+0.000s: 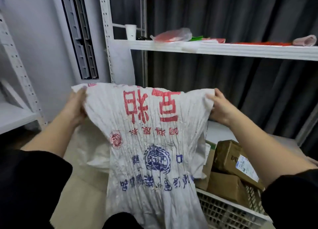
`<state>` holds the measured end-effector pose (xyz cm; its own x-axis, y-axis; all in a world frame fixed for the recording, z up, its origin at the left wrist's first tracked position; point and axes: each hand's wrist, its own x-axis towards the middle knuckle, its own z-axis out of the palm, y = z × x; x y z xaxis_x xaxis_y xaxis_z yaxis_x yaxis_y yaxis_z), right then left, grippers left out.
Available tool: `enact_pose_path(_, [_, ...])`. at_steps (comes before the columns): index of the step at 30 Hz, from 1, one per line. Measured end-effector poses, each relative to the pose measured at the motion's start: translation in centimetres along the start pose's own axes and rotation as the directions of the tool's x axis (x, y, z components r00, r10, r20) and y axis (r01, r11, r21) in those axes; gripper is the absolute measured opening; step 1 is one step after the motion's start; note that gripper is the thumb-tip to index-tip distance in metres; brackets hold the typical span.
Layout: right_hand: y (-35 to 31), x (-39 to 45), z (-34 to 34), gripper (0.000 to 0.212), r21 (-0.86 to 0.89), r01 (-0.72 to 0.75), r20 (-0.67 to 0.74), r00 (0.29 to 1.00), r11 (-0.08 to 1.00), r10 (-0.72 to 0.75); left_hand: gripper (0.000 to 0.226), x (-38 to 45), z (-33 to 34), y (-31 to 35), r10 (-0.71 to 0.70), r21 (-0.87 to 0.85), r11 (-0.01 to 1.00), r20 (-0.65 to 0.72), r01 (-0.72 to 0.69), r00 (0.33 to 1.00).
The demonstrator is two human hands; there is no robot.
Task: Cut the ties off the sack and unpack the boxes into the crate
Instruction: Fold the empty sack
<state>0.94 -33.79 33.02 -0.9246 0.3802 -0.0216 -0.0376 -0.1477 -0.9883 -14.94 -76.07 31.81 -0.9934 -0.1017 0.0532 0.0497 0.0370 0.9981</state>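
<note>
Woven white sack (151, 142) hangs upside down and limp, gripped at its two upper corners: left hand (75, 106) on the left corner, right hand (218, 105) on the right. Brown boxes (230, 173) already lie in the crate (223, 209) at near right. If a box remains inside, shaking could drop it beside the crate.

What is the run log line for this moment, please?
left hand: holds sack corner | right hand: holds other corner | sack: lifted, limp | boxes: in crate
</note>
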Motion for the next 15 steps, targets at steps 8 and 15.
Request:
enact_pose_path(8, [-0.9, 0.2, 0.7, 0.06, -0.19, 0.234, -0.473, 0.829, 0.954, -0.298, 0.064, -1.9, 4.7, 0.1, 0.188, 0.128, 0.977, -0.156, -0.169, 0.97])
enact_pose_path(15, [0.7, -1.0, -1.0, 0.026, -0.303, -0.268, -0.072, 0.963, 0.915, 0.258, 0.023, -3.0, 4.1, -0.8, -0.333, 0.187, 0.939, 0.3, 0.287, 0.894])
